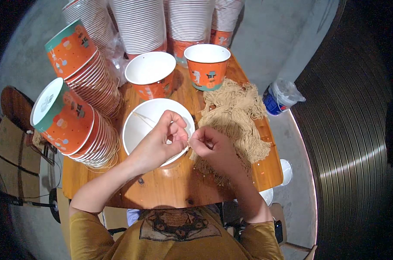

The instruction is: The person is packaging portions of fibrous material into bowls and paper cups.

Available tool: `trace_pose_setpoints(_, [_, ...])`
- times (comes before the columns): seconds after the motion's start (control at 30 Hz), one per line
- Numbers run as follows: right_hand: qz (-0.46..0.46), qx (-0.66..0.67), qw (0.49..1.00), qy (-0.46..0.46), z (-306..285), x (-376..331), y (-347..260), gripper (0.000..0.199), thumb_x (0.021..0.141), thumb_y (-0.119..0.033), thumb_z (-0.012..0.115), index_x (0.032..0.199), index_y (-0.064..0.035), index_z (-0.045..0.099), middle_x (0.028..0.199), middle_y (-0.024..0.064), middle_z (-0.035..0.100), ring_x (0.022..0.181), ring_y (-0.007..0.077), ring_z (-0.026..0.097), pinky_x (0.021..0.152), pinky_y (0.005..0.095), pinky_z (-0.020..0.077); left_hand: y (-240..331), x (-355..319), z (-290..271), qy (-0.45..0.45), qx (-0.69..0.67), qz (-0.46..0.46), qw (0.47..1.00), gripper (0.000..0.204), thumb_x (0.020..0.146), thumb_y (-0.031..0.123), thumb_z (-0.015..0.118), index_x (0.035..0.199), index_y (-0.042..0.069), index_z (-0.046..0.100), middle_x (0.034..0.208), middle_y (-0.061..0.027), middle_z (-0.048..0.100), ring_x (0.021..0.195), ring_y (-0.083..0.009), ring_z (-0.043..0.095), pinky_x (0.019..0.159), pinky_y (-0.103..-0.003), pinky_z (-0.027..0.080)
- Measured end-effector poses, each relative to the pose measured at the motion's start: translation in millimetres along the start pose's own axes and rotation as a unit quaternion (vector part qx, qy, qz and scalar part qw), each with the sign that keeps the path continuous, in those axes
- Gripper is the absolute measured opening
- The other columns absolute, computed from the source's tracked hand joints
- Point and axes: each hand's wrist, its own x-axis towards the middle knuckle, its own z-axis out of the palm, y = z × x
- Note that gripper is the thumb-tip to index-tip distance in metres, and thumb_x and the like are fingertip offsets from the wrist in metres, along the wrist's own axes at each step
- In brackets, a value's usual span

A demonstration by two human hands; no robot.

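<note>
My left hand (166, 138) is closed in a pinch over the near right rim of a white open paper tub (135, 138). Fingertip to fingertip with it, my right hand (211, 146) pinches too. A bit of thin beige string (187, 150) shows between the two hands; its exact run is hidden by the fingers. Pale string (143, 118) also lies across the inside of the tub, behind my left hand. Right beside my right hand spreads a heap of beige string (237, 119) in loose hanks, partly in shadow.
Two orange printed tubs, one tilted (149, 69) and one upright (207, 65), stand at the back of the wooden table (161, 190). Nested tubs (81, 117) lean along the left edge. Tall wrapped stacks (138, 26) rise behind. A blue bucket (278, 99) stands beyond the right edge.
</note>
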Motion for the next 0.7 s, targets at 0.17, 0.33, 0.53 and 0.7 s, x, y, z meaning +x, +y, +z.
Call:
trace_pose_setpoints(0.17, [0.011,0.09,0.996,0.009,-1.1,-1.2,3.7,0.017,0.086,-0.022,0.062,0.089,-0.0054,0.058,0.077,-0.0018,0.058,0.07,0.008,0.052,0.064,0.0247,0.043,0.2,0.0,-0.8,-0.008,-0.009,-0.004,1.0,0.029,0.085,-0.004,0.054,0.107,0.005,0.037,0.085,0.0001,0.05,0.079,-0.0064,0.047,0.075,-0.021,0.041])
trace_pose_setpoints(0.33, [-0.018,0.044,0.998,0.033,1.1,-1.5,7.8,0.019,0.087,-0.022,0.06,0.092,-0.0044,0.058,0.079,0.0017,0.06,0.073,0.0103,0.056,0.067,0.026,0.0455,-0.2,0.1,-1.5,-0.01,-0.006,-0.004,1.0,0.029,0.085,-0.004,0.053,0.107,0.005,0.037,0.086,-0.0001,0.05,0.079,-0.0064,0.047,0.075,-0.021,0.04])
trace_pose_setpoints(0.53, [-0.005,0.028,0.999,0.037,4.2,-4.3,6.7,0.021,0.088,-0.024,0.059,0.094,-0.0038,0.058,0.08,0.0027,0.061,0.075,0.0118,0.056,0.07,0.0275,0.0462,2.0,-1.4,-3.0,-0.008,0.034,0.003,0.999,0.032,0.085,-0.003,0.055,0.111,0.005,0.037,0.087,0.0004,0.05,0.079,-0.0065,0.047,0.075,-0.021,0.041])
trace_pose_setpoints(0.7, [-0.004,0.044,0.999,0.032,5.5,-4.4,8.0,0.023,0.088,-0.025,0.059,0.094,-0.0026,0.058,0.079,0.0041,0.061,0.074,0.0124,0.056,0.071,0.0281,0.0464,3.6,-4.6,-5.1,-0.039,0.064,-0.014,0.997,0.032,0.085,0.0,0.056,0.111,0.005,0.039,0.085,0.0005,0.05,0.079,-0.0073,0.049,0.073,-0.024,0.043])
